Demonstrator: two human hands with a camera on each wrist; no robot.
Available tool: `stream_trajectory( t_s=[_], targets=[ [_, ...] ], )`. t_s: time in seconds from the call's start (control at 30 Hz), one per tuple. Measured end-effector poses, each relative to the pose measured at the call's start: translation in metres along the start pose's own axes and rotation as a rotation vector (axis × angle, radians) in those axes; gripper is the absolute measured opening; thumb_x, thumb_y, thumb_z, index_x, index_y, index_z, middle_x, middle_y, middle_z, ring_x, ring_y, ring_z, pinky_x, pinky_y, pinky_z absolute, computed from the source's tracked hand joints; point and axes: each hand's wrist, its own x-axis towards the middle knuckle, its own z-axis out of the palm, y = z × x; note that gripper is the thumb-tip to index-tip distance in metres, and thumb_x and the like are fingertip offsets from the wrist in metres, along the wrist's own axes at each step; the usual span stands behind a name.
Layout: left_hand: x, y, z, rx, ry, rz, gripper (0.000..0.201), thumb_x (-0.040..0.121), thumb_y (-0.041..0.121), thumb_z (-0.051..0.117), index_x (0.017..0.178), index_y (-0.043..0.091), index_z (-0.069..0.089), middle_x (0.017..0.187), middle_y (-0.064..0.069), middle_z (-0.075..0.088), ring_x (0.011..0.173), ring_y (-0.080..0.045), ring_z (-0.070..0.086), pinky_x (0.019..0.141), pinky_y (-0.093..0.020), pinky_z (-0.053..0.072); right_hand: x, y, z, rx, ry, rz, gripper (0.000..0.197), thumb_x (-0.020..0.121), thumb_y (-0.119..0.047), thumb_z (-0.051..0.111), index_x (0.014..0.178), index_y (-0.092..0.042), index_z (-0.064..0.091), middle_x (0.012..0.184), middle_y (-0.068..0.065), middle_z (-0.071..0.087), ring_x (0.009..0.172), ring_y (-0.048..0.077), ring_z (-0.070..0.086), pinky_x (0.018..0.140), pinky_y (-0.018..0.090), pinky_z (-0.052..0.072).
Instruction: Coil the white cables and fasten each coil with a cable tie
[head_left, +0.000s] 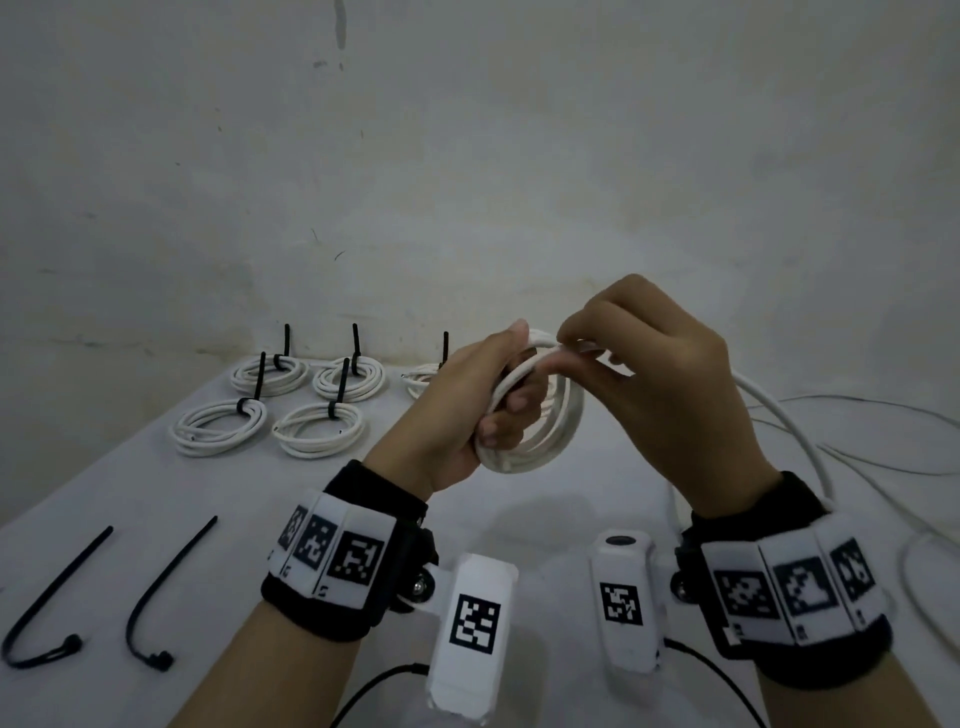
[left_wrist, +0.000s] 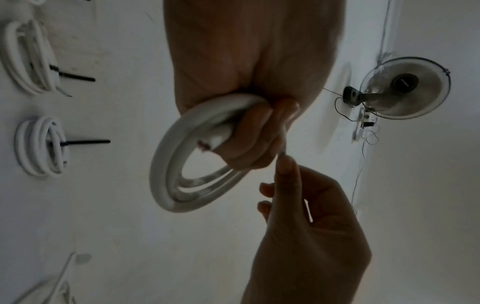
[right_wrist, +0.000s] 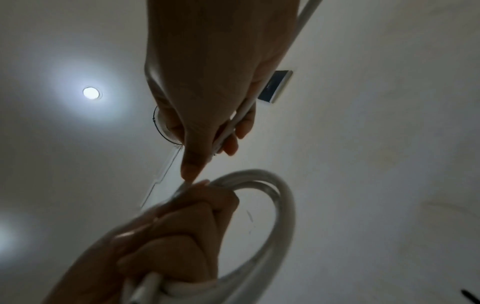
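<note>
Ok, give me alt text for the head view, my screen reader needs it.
Left hand grips a white cable coil above the table while the right hand feeds the loose cable on. Five tied coils lie far left; two black cable ties lie near left.

The right hand (right_wrist: 207, 86) pinches a white cable (right_wrist: 241, 115) between thumb and fingers. Below it, the left hand (right_wrist: 166, 232) grips the coil (right_wrist: 283, 205). A ceiling lamp (right_wrist: 91, 93) shines.
</note>
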Motion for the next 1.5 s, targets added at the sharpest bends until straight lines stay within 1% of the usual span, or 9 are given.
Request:
stream_trajectory(
  t_s=[0.3, 0.47, 0.63, 0.77, 0.87, 0.97, 1.1, 1.3, 1.5],
  targets=[
    [-0.004, 0.003, -0.006, -0.111, -0.173, -0.162, 0.042, 0.088, 0.051, 0.044, 0.063, 0.018, 0.039, 0.045, 0.008, 0.025, 0.029, 0.001, 0.018, 0.029, -0.011, 0.015, -0.001, 0.001, 0.006, -0.024, 0.073, 0.043, 0.034, 0.09, -0.036, 0.063, 0.074, -0.005, 0.062, 0.071, 0.003, 0.056, 0.057, 0.016, 0.053, 0.047, 0.036, 0.046],
    [-0.009, 0.008, -0.01, -0.047, -0.197, -0.124, 0.024, 0.084, 0.033, 0.048, 0.065, 0.019, 0.055, 0.048, 0.008, 0.022, 0.03, 0.003, 0.019, 0.03, -0.012, 0.011, -0.001, -0.005, 0.011, 0.081, 0.075, 0.16, 0.02, 0.084, -0.019, 0.071, 0.075, -0.005, 0.06, 0.071, 0.003, 0.056, 0.062, 0.019, 0.055, 0.052, 0.039, 0.047],
    [-0.011, 0.013, -0.014, -0.105, -0.156, 0.006, 0.009, 0.074, 0.015, 0.061, 0.066, 0.018, 0.063, 0.043, 0.01, 0.026, 0.027, 0.004, 0.021, 0.029, -0.01, 0.013, -0.002, -0.001, 0.013, 0.149, -0.065, 0.128, 0.022, 0.091, -0.024, 0.059, 0.108, -0.01, 0.065, 0.09, 0.004, 0.063, 0.075, 0.019, 0.06, 0.063, 0.037, 0.052],
    [-0.008, 0.008, -0.014, -0.153, -0.111, 0.0, 0.028, 0.078, 0.012, 0.048, 0.053, 0.022, 0.055, 0.043, 0.01, 0.026, 0.027, 0.003, 0.022, 0.03, -0.011, 0.014, -0.007, 0.006, 0.018, 0.129, -0.209, 0.177, 0.047, 0.089, -0.016, 0.054, 0.135, -0.021, 0.051, 0.09, 0.005, 0.066, 0.072, 0.018, 0.06, 0.066, 0.035, 0.053],
    [-0.005, 0.008, -0.013, -0.005, -0.013, 0.052, 0.024, 0.089, 0.022, 0.056, 0.067, 0.015, 0.051, 0.046, 0.007, 0.03, 0.033, -0.002, 0.028, 0.034, -0.014, 0.026, -0.008, 0.008, 0.022, 0.147, -0.165, 0.172, 0.045, 0.087, -0.002, 0.052, 0.132, -0.01, 0.054, 0.087, 0.007, 0.069, 0.075, 0.011, 0.058, 0.071, 0.016, 0.046],
    [-0.002, 0.002, -0.017, 0.409, 0.164, 0.218, 0.023, 0.089, 0.03, 0.052, 0.083, 0.01, 0.059, 0.046, 0.006, 0.047, 0.041, -0.009, 0.046, 0.042, -0.019, 0.041, -0.008, 0.007, 0.023, 0.123, -0.155, 0.173, 0.042, 0.086, 0.0, 0.05, 0.127, -0.005, 0.058, 0.088, 0.009, 0.069, 0.076, 0.018, 0.063, 0.073, 0.022, 0.045],
    [-0.001, -0.001, -0.019, 0.453, 0.264, 0.302, 0.029, 0.079, 0.036, 0.059, 0.086, 0.009, 0.063, 0.049, 0.006, 0.053, 0.044, -0.013, 0.053, 0.049, -0.028, 0.051, -0.007, 0.007, 0.022, 0.148, -0.167, 0.173, 0.036, 0.086, -0.001, 0.049, 0.12, -0.005, 0.061, 0.087, 0.005, 0.067, 0.075, 0.007, 0.055, 0.071, 0.015, 0.042],
    [-0.004, 0.004, -0.016, 0.544, 0.344, 0.363, 0.027, 0.082, 0.031, 0.064, 0.069, 0.008, 0.067, 0.036, 0.003, 0.048, 0.031, -0.011, 0.049, 0.038, -0.018, 0.04, -0.005, 0.004, 0.016, 0.26, -0.197, 0.19, 0.033, 0.088, 0.005, 0.053, 0.115, -0.011, 0.063, 0.082, -0.006, 0.062, 0.073, -0.009, 0.054, 0.068, 0.005, 0.039],
    [-0.002, 0.0, -0.012, 0.497, 0.301, 0.307, 0.03, 0.084, 0.03, 0.06, 0.062, 0.01, 0.062, 0.038, 0.004, 0.044, 0.032, -0.01, 0.046, 0.038, -0.018, 0.038, -0.006, 0.009, 0.012, 0.269, -0.206, 0.186, 0.033, 0.088, 0.007, 0.053, 0.113, -0.012, 0.064, 0.077, -0.004, 0.06, 0.07, -0.006, 0.053, 0.067, 0.006, 0.038]
  ],
)
